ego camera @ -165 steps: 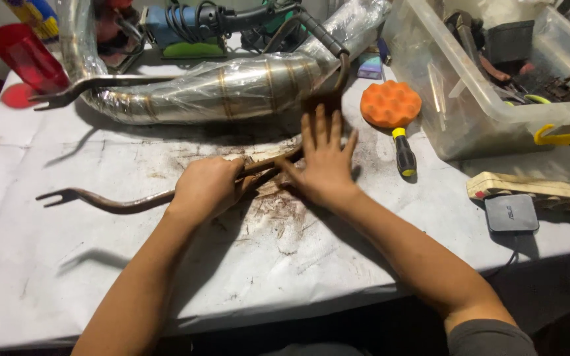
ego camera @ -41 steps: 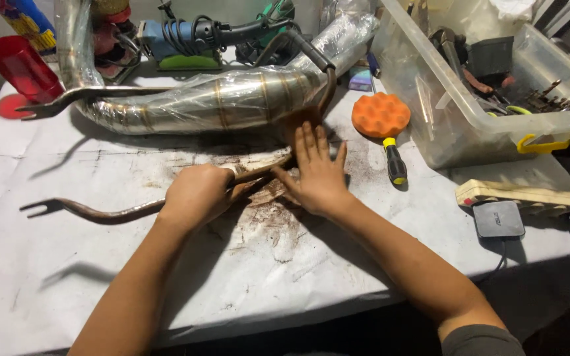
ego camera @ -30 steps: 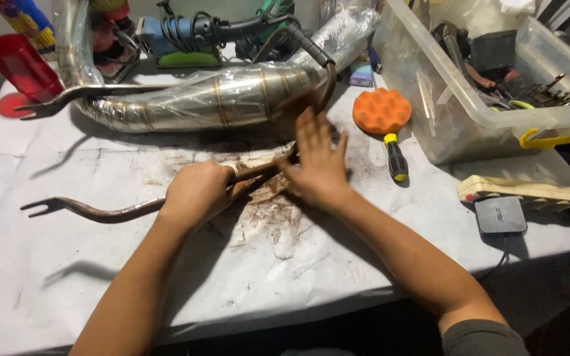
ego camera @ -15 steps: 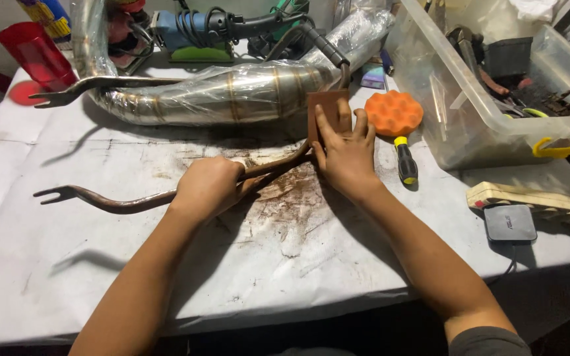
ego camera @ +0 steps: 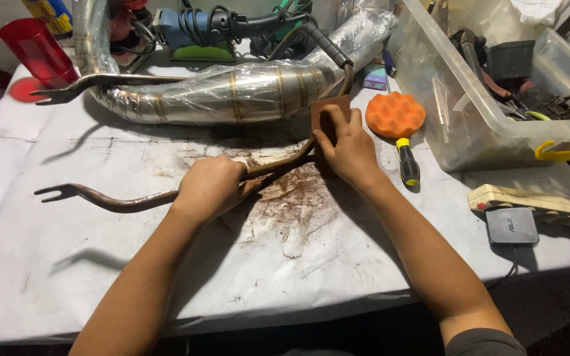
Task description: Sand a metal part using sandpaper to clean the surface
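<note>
Rusty curved metal rod lies across the paper-covered table, forked end to my left, far end rising toward the wrapped exhaust pipe. My left hand is clenched around the rod's middle, pinning it to the table. My right hand holds a brown piece of sandpaper folded over the rod's upper stretch, fingers closed on it. Hands are apart, each at its own spot on the rod. Brown rust dust smeared on the paper below and between them.

Just right of my right hand: orange foam polishing pad on a black-and-yellow handle. Further right, a clear plastic bin of tools. Behind the pipe, a blue power tool. Red cup at far left corner. Black adapter near the right edge.
</note>
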